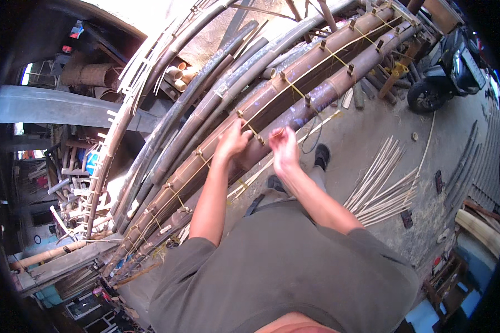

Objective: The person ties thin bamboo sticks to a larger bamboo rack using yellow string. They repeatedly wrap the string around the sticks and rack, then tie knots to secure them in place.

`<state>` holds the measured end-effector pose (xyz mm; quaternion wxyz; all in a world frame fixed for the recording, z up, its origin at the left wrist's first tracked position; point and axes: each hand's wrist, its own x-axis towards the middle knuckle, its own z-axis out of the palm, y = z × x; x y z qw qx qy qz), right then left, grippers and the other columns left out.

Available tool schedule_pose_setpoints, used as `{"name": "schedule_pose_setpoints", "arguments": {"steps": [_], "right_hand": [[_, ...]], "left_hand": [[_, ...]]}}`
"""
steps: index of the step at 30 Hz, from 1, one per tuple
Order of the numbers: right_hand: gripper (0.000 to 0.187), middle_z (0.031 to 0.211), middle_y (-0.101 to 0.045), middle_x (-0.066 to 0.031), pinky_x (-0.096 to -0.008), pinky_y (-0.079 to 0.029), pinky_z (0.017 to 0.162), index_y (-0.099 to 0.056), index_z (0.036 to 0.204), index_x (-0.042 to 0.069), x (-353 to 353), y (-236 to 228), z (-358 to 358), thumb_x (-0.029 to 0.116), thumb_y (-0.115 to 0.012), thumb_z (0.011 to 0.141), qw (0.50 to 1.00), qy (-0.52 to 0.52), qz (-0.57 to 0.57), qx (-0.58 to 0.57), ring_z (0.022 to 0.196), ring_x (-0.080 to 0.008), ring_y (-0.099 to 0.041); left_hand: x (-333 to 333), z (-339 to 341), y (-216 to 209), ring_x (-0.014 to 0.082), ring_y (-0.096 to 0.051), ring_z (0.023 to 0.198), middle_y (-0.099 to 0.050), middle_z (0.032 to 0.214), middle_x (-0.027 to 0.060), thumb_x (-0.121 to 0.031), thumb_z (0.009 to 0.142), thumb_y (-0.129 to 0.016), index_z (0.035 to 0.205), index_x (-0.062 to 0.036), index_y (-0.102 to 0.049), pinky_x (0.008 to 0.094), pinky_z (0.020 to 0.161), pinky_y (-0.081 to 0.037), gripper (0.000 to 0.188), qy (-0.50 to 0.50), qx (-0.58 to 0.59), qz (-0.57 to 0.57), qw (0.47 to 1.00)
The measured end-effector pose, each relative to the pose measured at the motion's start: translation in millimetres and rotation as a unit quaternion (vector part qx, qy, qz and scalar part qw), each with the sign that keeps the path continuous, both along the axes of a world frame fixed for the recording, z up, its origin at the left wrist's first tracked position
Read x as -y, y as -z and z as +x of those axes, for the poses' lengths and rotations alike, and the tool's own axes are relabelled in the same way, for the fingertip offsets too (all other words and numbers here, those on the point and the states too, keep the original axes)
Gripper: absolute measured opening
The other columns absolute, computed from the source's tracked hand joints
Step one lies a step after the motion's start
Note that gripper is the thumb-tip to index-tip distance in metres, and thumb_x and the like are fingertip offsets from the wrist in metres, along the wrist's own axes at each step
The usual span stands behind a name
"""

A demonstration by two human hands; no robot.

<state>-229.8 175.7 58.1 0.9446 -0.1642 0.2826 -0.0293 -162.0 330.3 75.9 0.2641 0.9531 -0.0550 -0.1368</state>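
Note:
Two long brown bamboo poles run diagonally in front of me, the far pole [300, 66] and the near pole [328, 94]. Short pegs stand up along both, and a yellow cord [294, 87] is strung between them. My left hand [233, 140] is at the far pole, its fingers closed by a peg [240, 114] and the cord; what they pinch is too small to make out. Over the near pole, my right hand [284, 149] has its fingers bunched beside another peg [259, 140]. It is slightly blurred, and anything in it is hidden.
More dark poles [228, 89] lie beyond, beside a curved bamboo frame with short rungs [108, 158]. Thin bamboo sticks [380, 186] are spread on the ground at right. A motorcycle [455, 69] stands at the far right. A dark wire loop [311, 145] hangs by the near pole.

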Motion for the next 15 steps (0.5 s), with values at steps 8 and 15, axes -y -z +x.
{"name": "schedule_pose_setpoints", "arguments": {"steps": [8,15], "right_hand": [[0.064,0.089,-0.07,-0.0154,-0.0445,-0.049,0.074,-0.07,0.093,0.002,-53,-59,134,0.057,-0.036,0.096,0.408,-0.3,-0.824,0.254,0.085,-0.0352,-0.065],[0.046,0.071,-0.062,-0.0111,-0.0368,-0.05,0.078,-0.069,0.084,0.002,0,-96,114,0.043,-0.049,0.092,0.513,-0.491,-0.591,0.383,0.077,-0.0228,-0.062]], "left_hand": [[8,-4,17,0.0376,-0.061,0.104,-0.066,0.105,0.0223,-0.02,0.097,-0.047,0.115,-0.0043,-0.06,0.0436,0.09,-0.041,0.028,-0.087,0.112,-0.069,0.988],[0,-7,35,0.036,-0.064,0.091,-0.068,0.095,0.017,-0.031,0.098,-0.045,0.105,-0.0127,-0.066,0.0499,0.087,-0.035,0.029,-0.14,0.122,-0.112,0.976]]}}
